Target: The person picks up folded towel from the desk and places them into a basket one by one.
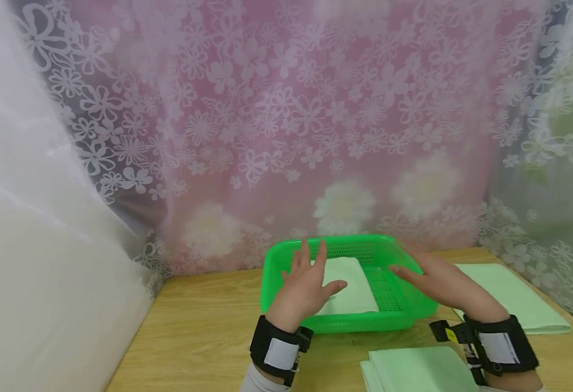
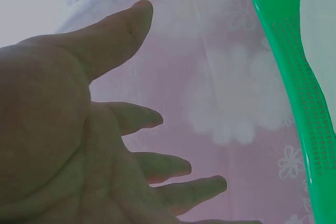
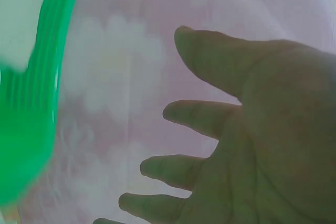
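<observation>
A green plastic basket (image 1: pixel 350 324) with perforated walls stands on the wooden table. Folded pale cloth (image 1: pixel 352 283) lies inside it, towards the left. My left hand (image 1: pixel 302 291) is over the basket's left part, fingers spread and holding nothing; in the left wrist view the palm (image 2: pixel 52 145) and separated fingers show. Over the basket's right end is my right hand (image 1: pixel 445 280), also with nothing in it. Its spread fingers (image 3: pixel 173 171) show in the right wrist view, apart from the basket's rim (image 3: pixel 58 77).
Folded light green cloths (image 1: pixel 419 370) lie at the table's front, partly cut off by the frame. Another light green cloth (image 1: pixel 517 299) lies flat on the right, beyond the right wrist. A floral curtain (image 1: pixel 286 136) hangs behind the wooden table (image 1: pixel 193 326).
</observation>
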A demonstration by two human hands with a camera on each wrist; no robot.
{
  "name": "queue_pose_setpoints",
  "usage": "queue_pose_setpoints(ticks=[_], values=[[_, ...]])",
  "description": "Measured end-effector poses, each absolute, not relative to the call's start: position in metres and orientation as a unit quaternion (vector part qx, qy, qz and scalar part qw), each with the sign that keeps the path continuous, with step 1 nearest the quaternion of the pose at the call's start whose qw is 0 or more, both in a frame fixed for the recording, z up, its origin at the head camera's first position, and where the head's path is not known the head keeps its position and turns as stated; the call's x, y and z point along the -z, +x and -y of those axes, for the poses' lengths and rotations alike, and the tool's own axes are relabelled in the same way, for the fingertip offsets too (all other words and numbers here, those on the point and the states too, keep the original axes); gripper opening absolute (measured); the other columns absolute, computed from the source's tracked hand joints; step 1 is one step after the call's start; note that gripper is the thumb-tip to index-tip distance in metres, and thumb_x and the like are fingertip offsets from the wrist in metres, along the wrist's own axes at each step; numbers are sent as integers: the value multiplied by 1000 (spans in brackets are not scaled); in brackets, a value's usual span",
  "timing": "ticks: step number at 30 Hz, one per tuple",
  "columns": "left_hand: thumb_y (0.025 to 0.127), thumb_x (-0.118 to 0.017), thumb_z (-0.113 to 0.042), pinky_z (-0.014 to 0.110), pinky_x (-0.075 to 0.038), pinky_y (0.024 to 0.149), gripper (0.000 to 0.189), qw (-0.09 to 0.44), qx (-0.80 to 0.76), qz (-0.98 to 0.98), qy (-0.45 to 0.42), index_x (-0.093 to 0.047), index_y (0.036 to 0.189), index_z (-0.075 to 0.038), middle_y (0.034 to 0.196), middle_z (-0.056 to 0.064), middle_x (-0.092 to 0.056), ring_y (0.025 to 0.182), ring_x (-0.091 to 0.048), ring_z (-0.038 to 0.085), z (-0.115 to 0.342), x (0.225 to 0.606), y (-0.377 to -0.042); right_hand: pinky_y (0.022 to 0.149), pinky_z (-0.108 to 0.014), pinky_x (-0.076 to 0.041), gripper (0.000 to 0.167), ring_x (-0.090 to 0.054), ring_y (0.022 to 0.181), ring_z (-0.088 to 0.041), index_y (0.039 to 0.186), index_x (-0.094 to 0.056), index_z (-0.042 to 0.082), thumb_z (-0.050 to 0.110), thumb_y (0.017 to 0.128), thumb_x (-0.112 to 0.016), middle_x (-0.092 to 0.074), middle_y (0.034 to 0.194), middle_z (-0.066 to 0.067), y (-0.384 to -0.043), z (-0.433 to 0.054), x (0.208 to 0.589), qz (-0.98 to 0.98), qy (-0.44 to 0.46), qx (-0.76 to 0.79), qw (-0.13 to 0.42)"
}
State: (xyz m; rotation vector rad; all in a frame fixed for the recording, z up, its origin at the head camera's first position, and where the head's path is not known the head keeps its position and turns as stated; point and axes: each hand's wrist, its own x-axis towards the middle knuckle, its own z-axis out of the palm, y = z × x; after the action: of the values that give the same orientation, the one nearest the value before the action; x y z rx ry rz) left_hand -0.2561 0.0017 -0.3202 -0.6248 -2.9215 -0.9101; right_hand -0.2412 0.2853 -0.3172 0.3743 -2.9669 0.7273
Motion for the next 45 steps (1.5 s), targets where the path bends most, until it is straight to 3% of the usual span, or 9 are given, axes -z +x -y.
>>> queue_pose_setpoints(ticks=[5, 12, 16, 22, 27, 34, 39, 45], values=[[103, -66, -47, 80, -21, 120, 88, 12, 291, 933, -214, -18, 170, -18, 178, 19, -1, 164, -12, 46, -5, 320, -247, 97, -76, -44, 85, -37, 140, -67, 167, -16, -3, 49, 110, -51, -27, 162, -43, -237, -335, 319, 969, 109, -213, 55], [104, -65, -45, 79, -18, 122, 86, 8, 294, 929, -225, -17, 170, -21, 178, 17, 2, 164, -10, 46, -7, 318, -240, 98, -87, -27, 85, -10, 147, -73, 168, -9, 1, 45, 110, -53, -5, 163, -49, -226, -377, 324, 974, 96, -199, 57], [103, -65, -45, 79, -18, 122, 85, 7, 286, 931, -228, -18, 170, -22, 178, 18, 2, 164, -9, 46, -6, 317, -236, 99, -87, -27, 86, -13, 147, -72, 169, -10, 4, 48, 109, -53, -7, 164, -48, -224, -375, 321, 977, 90, -187, 58], [103, -65, -46, 78, -19, 122, 86, 2, 282, 932, -228, -17, 170, -22, 178, 17, 2, 164, -9, 45, -6, 317, -230, 100, -82, -36, 79, -31, 142, -68, 166, -26, 3, 41, 106, -62, -31, 161, -42, -219, -357, 322, 973, 129, -166, 99], [103, -66, -46, 78, -21, 121, 87, -3, 278, 930, -239, -18, 170, -21, 178, 18, 1, 164, -11, 46, -6, 319, -223, 101, -83, -34, 83, -26, 145, -69, 169, -19, 8, 44, 106, -61, -22, 165, -42, -209, -349, 327, 974, 123, -169, 85], [102, -67, -46, 77, -27, 120, 84, 7, 261, 932, -252, -22, 170, -23, 178, 17, -2, 163, -15, 46, 3, 320, -208, 97, -84, -33, 81, -25, 141, -73, 164, -29, -4, 48, 107, -56, -20, 160, -49, -182, -358, 342, 981, 77, -171, 54], [102, -66, -47, 76, -27, 121, 85, 0, 244, 932, -267, -20, 170, -27, 179, 14, -2, 164, -13, 43, 10, 316, -195, 94, -86, -33, 83, -18, 144, -73, 166, -22, -2, 50, 109, -53, -7, 164, -48, -163, -366, 351, 981, 58, -180, 51], [102, -64, -48, 72, -27, 123, 84, -33, 218, 931, -291, -18, 170, -30, 179, 13, -1, 165, -11, 42, 1, 318, -191, 93, -86, -32, 81, -19, 142, -75, 167, -22, 0, 48, 109, -53, -16, 163, -47, -150, -369, 361, 981, 50, -178, 58]])
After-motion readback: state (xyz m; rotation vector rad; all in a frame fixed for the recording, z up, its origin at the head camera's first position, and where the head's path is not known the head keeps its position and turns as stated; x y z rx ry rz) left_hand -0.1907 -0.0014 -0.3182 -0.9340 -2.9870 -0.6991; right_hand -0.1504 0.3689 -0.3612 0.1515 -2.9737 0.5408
